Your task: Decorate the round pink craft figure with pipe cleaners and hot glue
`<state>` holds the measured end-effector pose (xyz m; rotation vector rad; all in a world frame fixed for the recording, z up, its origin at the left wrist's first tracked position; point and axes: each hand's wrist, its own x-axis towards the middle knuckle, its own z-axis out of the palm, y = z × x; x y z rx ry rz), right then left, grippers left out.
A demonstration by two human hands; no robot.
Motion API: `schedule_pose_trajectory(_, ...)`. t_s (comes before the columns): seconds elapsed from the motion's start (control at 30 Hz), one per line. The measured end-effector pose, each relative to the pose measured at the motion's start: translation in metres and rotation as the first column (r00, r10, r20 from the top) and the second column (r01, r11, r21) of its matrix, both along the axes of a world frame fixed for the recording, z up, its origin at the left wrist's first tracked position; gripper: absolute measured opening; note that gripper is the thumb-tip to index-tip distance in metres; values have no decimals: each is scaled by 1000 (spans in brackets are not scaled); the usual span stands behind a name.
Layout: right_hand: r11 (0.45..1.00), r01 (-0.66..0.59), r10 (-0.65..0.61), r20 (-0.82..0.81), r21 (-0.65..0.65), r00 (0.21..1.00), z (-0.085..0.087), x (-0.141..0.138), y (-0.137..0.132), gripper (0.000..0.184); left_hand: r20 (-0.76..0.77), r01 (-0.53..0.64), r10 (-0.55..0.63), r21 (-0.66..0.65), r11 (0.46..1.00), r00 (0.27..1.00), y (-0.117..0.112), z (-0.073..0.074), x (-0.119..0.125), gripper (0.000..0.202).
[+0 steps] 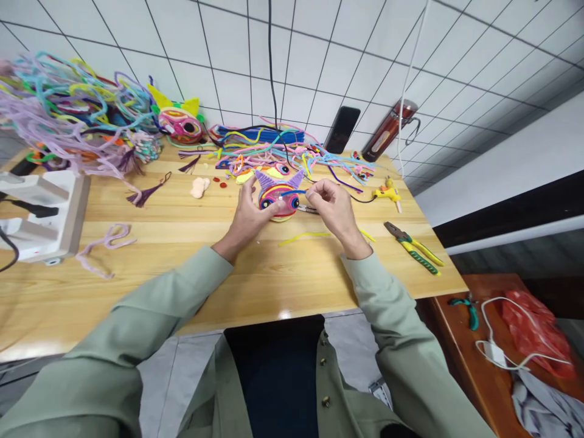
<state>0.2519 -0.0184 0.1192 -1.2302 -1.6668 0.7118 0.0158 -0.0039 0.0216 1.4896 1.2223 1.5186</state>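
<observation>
My left hand [250, 214] is closed around the left side of a pipe-cleaner animal face [288, 203] with purple pointed ears, a pink front and two round dark eyes. Its thumb presses on the front. A blue pipe cleaner [294, 192] lies across the upper front, and my right hand [335, 210] pinches its right end. Below the right hand, a yellow pipe cleaner [303, 236] rests on the table, partly covered by that hand. A metal tool [307, 208] shows beside the face, mostly hidden.
Pipe cleaners [100, 115] are heaped at left, near a second face [180, 123] with yellow ears. A power strip [64, 213] sits at front left. At right are a yellow glue gun [387, 193], pliers [413, 246], a phone [342, 129] and a thermos [390, 131].
</observation>
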Motion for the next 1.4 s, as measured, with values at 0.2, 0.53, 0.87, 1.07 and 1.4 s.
schedule_pose_trajectory(0.2, 996, 45, -52, 79, 79, 996, -8, -10, 6, 14, 21, 84, -83, -39, 996, 996, -4, 15, 19, 72)
schedule_pose_trajectory(0.53, 991, 60, -76, 129, 122, 989, -20, -8, -7, 15, -83, 65, -64, 2, 998, 994, -12, 2, 25, 87)
schedule_pose_trajectory(0.87, 991, 36, -54, 137, 127, 989, -19, -7, -11, 13, -48, 113, -109, 81, 990, 993, -16, 3, 25, 60)
schedule_pose_trajectory(1.07, 994, 41, -56, 153, 100, 987, -22, -4, -9, 14, -28, 127, -124, 108, 986, 992, -17, 4, 21, 45)
schedule_pose_trajectory(1.4, 994, 9, -16, -63, -109, 998, -37, 7, 2, 28, -12, 142, -142, 52, 988, 990, -16, 0, 18, 57)
